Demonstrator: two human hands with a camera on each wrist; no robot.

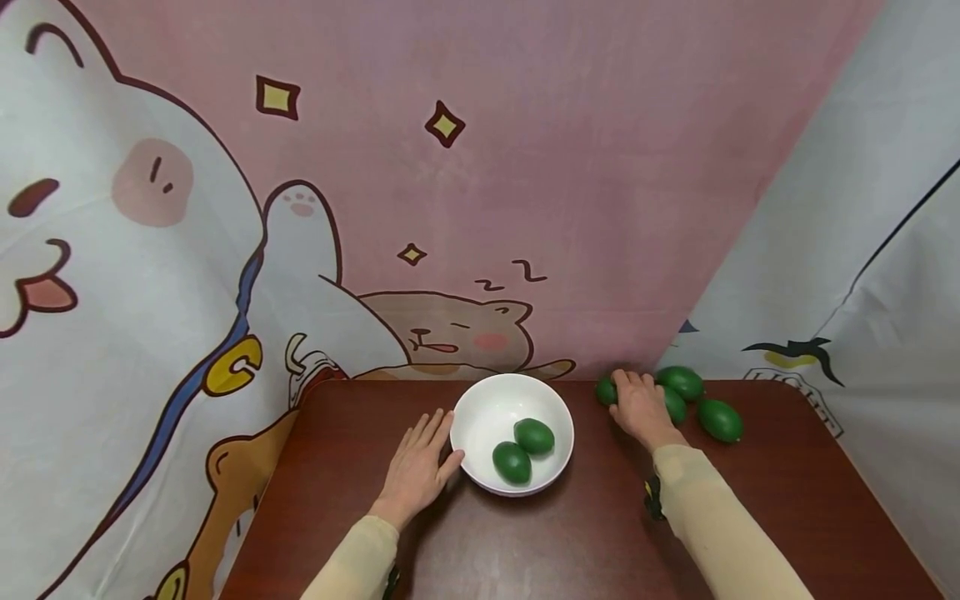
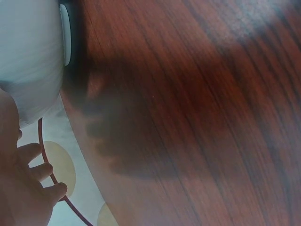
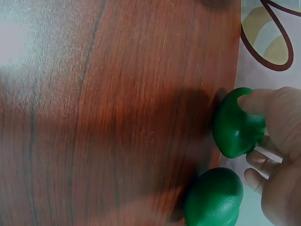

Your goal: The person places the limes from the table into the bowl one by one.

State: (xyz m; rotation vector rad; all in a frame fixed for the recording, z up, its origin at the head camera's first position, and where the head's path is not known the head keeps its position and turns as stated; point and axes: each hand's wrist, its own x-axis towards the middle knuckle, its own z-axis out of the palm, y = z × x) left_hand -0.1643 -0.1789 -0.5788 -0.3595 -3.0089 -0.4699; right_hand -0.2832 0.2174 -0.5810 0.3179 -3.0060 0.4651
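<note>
A white bowl point(image 1: 468, 417) stands near the table's far edge with two green limes point(image 1: 534, 437) inside it. My left hand point(image 1: 420, 462) lies along the bowl's left side, fingers straight and the thumb at the rim; in the left wrist view the bowl's outer wall point(image 2: 30, 56) shows beside the fingers. To the right of the bowl, my right hand point(image 1: 645, 408) pinches a green lime point(image 3: 230, 129) between thumb and fingers, at the table's back edge. Another lime point(image 3: 214, 197) lies close by it in the right wrist view.
More loose limes point(image 1: 720, 421) lie to the right of my right hand, one point(image 1: 681, 382) of them at the back edge. The brown wooden table point(image 1: 525, 550) ends against a printed cloth point(image 1: 600, 167) with cartoon animals.
</note>
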